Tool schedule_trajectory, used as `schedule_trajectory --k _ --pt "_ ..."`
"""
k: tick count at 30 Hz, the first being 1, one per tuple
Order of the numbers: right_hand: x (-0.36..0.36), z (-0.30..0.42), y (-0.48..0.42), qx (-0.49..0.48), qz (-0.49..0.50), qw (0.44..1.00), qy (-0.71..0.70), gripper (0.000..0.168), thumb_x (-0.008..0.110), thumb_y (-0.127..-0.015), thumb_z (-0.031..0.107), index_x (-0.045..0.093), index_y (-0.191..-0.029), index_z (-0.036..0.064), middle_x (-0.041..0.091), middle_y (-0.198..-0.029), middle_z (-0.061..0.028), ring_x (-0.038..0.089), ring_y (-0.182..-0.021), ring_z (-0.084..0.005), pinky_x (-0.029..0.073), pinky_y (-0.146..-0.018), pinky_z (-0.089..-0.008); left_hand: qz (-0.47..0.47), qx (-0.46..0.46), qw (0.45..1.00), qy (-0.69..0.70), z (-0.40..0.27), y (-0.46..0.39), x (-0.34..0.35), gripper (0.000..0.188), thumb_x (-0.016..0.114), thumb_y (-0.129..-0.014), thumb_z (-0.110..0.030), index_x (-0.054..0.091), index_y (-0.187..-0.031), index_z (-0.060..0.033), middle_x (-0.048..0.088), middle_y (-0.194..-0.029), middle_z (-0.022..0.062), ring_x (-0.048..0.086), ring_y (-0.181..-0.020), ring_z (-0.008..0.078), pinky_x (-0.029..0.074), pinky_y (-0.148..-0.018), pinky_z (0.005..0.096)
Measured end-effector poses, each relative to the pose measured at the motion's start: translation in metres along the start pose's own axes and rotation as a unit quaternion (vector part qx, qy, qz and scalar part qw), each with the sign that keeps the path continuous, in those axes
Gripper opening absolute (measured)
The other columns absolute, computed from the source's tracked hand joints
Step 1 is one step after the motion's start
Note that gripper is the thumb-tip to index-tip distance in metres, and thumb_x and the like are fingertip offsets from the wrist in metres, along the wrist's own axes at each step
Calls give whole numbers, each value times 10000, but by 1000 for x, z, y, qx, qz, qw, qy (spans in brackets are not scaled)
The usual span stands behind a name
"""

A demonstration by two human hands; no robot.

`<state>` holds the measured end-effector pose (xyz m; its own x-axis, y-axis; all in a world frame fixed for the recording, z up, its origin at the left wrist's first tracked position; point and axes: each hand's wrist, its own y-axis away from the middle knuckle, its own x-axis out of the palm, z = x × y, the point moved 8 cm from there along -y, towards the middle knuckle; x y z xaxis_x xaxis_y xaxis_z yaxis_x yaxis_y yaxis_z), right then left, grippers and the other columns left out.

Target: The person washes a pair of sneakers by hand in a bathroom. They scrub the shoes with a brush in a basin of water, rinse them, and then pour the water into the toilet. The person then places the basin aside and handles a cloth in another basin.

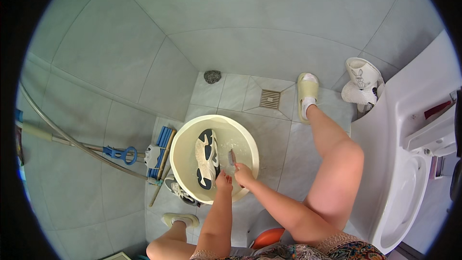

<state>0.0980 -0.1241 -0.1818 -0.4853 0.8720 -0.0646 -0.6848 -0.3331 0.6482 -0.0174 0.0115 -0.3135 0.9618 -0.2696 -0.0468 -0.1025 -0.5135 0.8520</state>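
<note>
A cream plastic basin [175, 184] stands on the tiled floor with shallow water in it. Inside lies a white and dark sneaker [208, 159], its patterned outsole turned up. My right hand [244, 175], over the near right part of the basin, grips a scrub brush [232, 157] by its handle; the bristle head is over the water. Beside the sneaker's near right edge is my left hand [224, 180], fingers partly curled; whether it grips the shoe is not clear. A second sneaker [180, 190], grey with pale laces, sits on the floor against the basin's outer left side.
A blue sponge mop [164, 151] and a metal hose [72, 135] lean along the left wall. Beyond the basin are a dark stone [212, 77] and a floor drain [270, 99]. A white washbasin [400, 202] and white plastic containers [362, 76] are on the right.
</note>
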Motion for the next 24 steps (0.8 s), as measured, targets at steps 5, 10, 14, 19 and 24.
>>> schedule_trajectory --k 5,10,14,19,24 --pt "-21 -11 -10 7 -34 999 -2 393 435 -878 90 514 -1262 71 619 -794 -166 553 -528 -237 405 -454 -375 96 -167 953 235 12 29 49 255 533 -873 -352 562 -995 -129 525 -980 47 491 -930 201 401 -848 402" --pt "-4 12 14 33 -5 998 -51 368 459 -853 86 553 -1204 30 642 -1002 -209 637 -867 -315 493 -726 -405 101 -44 931 349 -21 -12 -6 303 510 -816 -341 576 -960 -83 573 -946 101 521 -891 236 373 -825 462" --pt "-16 -1 4 68 -11 995 -66 348 464 -887 119 532 -1219 42 624 -892 -188 591 -766 -292 452 -655 -388 91 -174 875 443 -4 17 21 347 567 -801 -426 526 -702 -97 589 -724 64 572 -711 212 412 -742 409" --pt "-5 -6 -16 -90 -58 994 38 356 482 -901 135 519 -1251 81 622 -721 -155 567 -490 -211 439 -462 -353 49 -179 844 503 -31 57 34 356 685 -741 -420 504 -681 -120 462 -596 6 468 -558 156 438 -627 344" --pt "-3 3 -7 -61 -33 998 4 319 465 -864 108 576 -1149 14 625 -1002 -252 603 -954 -382 467 -821 -428 16 -10 936 351 -47 70 31 325 654 -794 -346 452 -705 -108 447 -626 -8 473 -590 153 437 -655 280"
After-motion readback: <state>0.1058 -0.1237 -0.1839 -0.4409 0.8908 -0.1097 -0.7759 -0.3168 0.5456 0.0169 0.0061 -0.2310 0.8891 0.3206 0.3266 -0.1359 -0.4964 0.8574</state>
